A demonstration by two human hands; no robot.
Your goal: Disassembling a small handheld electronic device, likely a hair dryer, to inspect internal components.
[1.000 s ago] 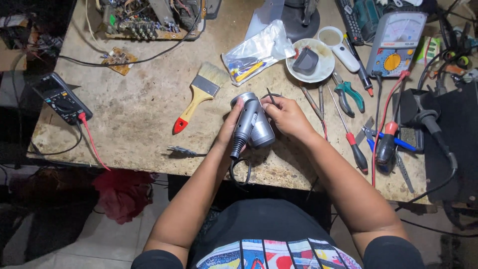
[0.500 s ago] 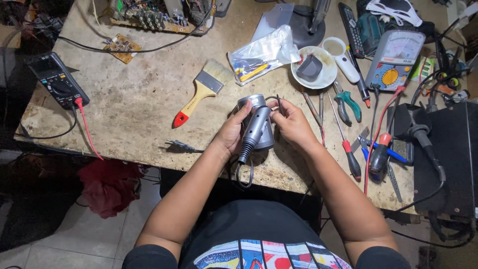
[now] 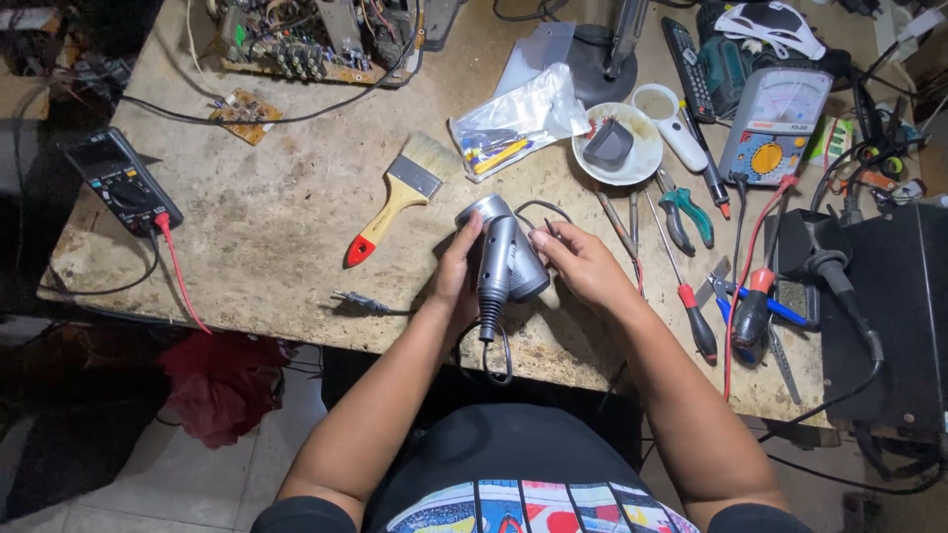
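- Head view: both hands held a small grey hair dryer (image 3: pixel 504 259) above the near edge of the bench (image 3: pixel 247 237), roughly at its middle.
- The left hand (image 3: pixel 456 281) was wrapped around the dryer's left side, thumb lying up along the barrel toward the round end.
- The right hand (image 3: pixel 583 265) gripped the right side of the body, fingers curled against the housing; a thin dark tool tip showed at its fingertips, but what it was could not be told.
- The dryer's ribbed handle pointed toward the person, and its black cord (image 3: pixel 494 360) looped down past the bench edge.
- A black plug (image 3: pixel 360 302) lay on the bench just left of the left hand.
- A paintbrush (image 3: pixel 400 195) with a yellow handle and red tip lay diagonally, left of the dryer and apart from it.
- A clear plastic bag (image 3: pixel 518 120) of small parts lay beyond the dryer, beside a white dish (image 3: pixel 642 158).
- Green-handled pliers (image 3: pixel 683 212) and a red-handled screwdriver (image 3: pixel 691 316) lay right of the right hand.
- An analogue meter (image 3: pixel 775 123) stood at the far right; a black digital multimeter (image 3: pixel 120 183) with a red lead lay at the left edge.
- A circuit board (image 3: pixel 296 39) sat at the far edge.
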